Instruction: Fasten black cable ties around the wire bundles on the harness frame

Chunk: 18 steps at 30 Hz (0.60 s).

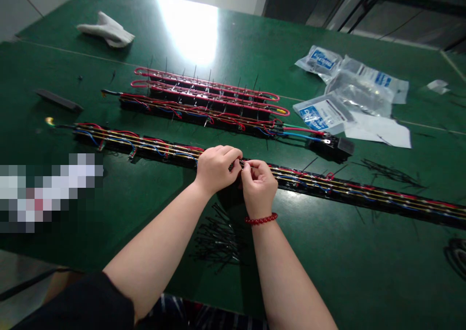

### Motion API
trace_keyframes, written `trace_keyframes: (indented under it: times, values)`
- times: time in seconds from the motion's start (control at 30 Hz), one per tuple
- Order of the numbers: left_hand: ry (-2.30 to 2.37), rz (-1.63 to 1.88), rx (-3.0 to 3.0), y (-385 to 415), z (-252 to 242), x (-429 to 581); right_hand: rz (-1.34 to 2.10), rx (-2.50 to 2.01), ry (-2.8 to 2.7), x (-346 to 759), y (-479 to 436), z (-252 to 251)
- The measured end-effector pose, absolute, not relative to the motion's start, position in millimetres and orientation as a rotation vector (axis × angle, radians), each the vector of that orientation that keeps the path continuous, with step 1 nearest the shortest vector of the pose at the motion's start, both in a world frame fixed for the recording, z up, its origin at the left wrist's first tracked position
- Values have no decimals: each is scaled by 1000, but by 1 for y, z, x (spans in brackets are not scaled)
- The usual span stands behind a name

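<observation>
A long black strip (349, 189) with red, yellow and blue wires along its top runs across the green table. Both hands are over its middle. My left hand (220, 167) is closed, its thumb and fingers pinched at the wires. Close beside it my right hand (259, 182), with a red bead bracelet (261, 219) on the wrist, pinches at the same spot. A small dark thing shows between the fingertips, too hidden to name. Nearer to me, under the forearms' gap, lies a loose pile of black cable ties (218, 238).
Behind the strip lie a shorter wired strip (196, 114) and pieces with red looped tubing (211, 90), several thin ties sticking up. Plastic bags (324, 111) lie at the right, more cable ties (393, 171) nearer. A white glove (107, 30) and a dark bar (59, 100) are at the left.
</observation>
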<state>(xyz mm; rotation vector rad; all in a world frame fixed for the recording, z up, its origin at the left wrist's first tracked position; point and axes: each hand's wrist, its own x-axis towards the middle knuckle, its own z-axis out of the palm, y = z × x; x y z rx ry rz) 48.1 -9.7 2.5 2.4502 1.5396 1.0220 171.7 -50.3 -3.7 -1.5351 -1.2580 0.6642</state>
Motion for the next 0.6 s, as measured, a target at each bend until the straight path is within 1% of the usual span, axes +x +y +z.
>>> trace_keyframes:
  times: [0.6]
  values:
    - [1558, 971, 2465, -9, 2, 47, 650, -1473, -1200, 172, -51, -4]
